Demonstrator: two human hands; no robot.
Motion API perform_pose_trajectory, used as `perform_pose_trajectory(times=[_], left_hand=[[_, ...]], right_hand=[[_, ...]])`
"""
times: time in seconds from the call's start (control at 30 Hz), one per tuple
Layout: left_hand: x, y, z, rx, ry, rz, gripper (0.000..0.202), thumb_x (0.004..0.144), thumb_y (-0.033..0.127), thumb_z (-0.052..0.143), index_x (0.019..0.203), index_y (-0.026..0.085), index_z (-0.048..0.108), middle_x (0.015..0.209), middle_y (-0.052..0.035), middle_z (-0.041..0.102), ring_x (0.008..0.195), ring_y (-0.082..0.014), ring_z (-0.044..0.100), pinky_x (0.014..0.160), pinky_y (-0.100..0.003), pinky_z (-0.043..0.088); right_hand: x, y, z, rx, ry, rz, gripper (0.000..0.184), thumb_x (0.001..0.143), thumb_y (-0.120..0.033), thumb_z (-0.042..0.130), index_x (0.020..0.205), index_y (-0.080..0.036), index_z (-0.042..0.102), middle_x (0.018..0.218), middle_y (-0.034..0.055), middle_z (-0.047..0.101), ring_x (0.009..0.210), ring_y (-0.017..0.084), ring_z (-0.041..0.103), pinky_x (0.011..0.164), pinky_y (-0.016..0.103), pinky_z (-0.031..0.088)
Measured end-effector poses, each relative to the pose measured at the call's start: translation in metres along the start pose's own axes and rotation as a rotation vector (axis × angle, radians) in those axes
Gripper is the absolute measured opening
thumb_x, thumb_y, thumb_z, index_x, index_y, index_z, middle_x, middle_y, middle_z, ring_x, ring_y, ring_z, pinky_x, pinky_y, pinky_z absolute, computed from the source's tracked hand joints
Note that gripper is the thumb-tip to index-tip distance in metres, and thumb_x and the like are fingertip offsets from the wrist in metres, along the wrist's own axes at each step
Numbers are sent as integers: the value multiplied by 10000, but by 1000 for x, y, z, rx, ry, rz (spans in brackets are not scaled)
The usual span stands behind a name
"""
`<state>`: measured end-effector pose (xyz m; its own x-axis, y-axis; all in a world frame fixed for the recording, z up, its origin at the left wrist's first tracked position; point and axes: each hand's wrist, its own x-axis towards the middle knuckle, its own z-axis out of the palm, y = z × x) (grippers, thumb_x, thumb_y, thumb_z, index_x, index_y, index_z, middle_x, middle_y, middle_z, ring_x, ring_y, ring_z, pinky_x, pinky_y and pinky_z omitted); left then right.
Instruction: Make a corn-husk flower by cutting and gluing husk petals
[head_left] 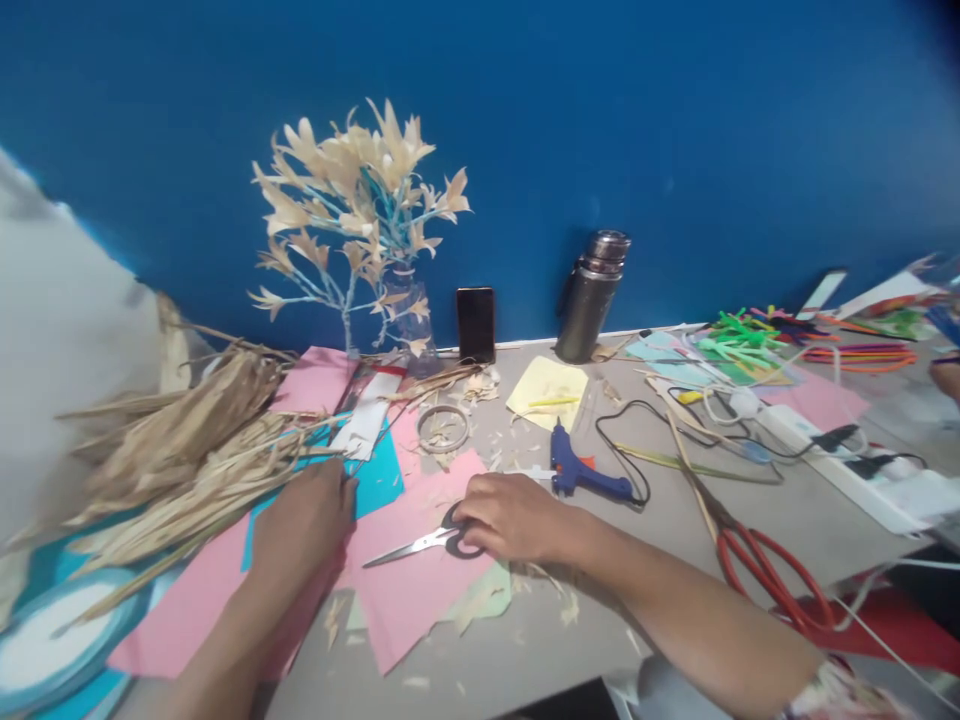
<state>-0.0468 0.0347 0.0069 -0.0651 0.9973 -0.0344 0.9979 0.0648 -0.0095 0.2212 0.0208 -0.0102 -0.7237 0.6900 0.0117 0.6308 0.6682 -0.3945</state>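
My right hand [514, 515] is closed around the black handles of a pair of scissors [409, 552], whose silver blades point left over a pink sheet [397, 610]. At the edge of a heap of dry corn husks [191, 430] lies my left hand [304, 515], back upward, over pink and blue paper. Its fingers bend downward and are mostly hidden, so what they hold, if anything, does not show. A blue glue gun [581, 470] lies just beyond my right hand. Near it are a roll of tape [442, 429] and a yellow paper [551, 390] bearing a thin yellow stick.
Husk flowers [360, 190] on blue stems stand in a clear bottle [409, 310] by the wall. Behind are a phone [475, 325] and a flask [592, 300]. Rightward lie red-handled shears [772, 575], a power strip [840, 465], cables and colourful pipe cleaners [739, 335].
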Motion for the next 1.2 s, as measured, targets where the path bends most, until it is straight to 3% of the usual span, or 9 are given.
perform_pose_trajectory(times=[0.23, 1.2], left_hand=[[-6, 4, -4, 10, -12, -29, 275, 980, 280, 357, 1022, 170, 605, 1094, -148, 702, 1020, -282, 662, 718, -323, 454], [-8, 5, -5, -15, -4, -31, 273, 970, 257, 365, 1049, 158, 607, 1049, -164, 699, 987, -306, 669, 704, -351, 460]], right_hand=[[-2, -3, 0, 21, -24, 14, 185, 923, -277, 647, 1084, -211, 710, 1011, 54, 669, 950, 199, 625, 770, 284, 426], [-2, -3, 1, 27, -44, 31, 169, 939, -261, 607, 1081, -225, 691, 1019, 42, 656, 934, 186, 627, 745, 273, 414]])
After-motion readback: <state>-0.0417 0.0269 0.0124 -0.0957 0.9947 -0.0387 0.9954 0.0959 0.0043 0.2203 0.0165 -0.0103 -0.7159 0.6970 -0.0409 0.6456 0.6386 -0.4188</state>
